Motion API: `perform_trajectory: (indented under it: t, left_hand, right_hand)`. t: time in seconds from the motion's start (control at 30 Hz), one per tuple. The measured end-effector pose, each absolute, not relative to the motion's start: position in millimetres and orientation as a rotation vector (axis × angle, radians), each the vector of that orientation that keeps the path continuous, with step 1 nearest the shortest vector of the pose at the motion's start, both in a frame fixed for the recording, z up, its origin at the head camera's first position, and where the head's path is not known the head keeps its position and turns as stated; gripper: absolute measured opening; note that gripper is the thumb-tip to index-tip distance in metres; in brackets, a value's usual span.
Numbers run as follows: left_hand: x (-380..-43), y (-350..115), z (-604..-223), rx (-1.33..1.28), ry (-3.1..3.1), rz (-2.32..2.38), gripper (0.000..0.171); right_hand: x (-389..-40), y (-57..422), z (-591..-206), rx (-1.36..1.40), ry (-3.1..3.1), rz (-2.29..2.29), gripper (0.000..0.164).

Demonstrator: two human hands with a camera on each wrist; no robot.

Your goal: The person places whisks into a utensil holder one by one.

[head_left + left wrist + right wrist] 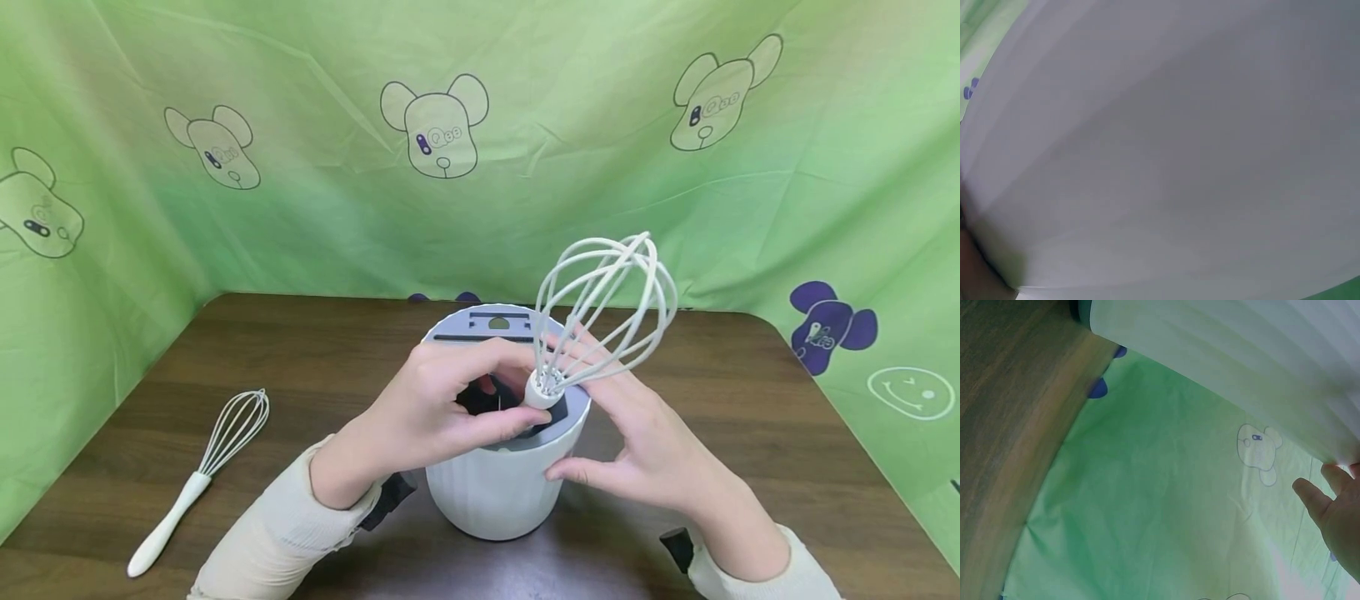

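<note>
In the head view a white whisk [542,392] stands tilted over the utensil holder [495,487], its wire loops up and to the right. My left hand [427,408] pinches it at the collar, with the thumb in front. The whisk's handle is hidden below, at the dark opening in the grey top. The holder is white, round and ribbed. My right hand [641,433] is at its right side, fingers stretched over the rim behind the whisk wires and thumb near the front wall. The holder's pale wall [1166,156] fills most of the left wrist view.
A smaller white whisk [198,483] lies on the left of the brown wooden table [337,333]. Green cloth [315,208] printed with cartoon heads hangs behind the table and along both sides. The holder's top has narrow slots [480,337] toward the back.
</note>
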State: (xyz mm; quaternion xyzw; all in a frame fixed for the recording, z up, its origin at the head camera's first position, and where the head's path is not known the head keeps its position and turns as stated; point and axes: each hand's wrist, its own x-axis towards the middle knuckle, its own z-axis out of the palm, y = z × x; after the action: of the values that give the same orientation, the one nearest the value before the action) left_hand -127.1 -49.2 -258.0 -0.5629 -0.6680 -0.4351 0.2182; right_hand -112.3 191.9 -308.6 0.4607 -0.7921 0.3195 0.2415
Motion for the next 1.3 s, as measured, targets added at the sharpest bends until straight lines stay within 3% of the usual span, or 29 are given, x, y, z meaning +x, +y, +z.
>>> perform_trajectory:
  t: [1.3]
  left_hand:
    - [-126.8,-53.0,-255.5,-1.646,-2.21,-1.113,0.016]
  right_hand:
    - [-112.6,189.9,-311.7,1.244,-2.149,0.857,0.091]
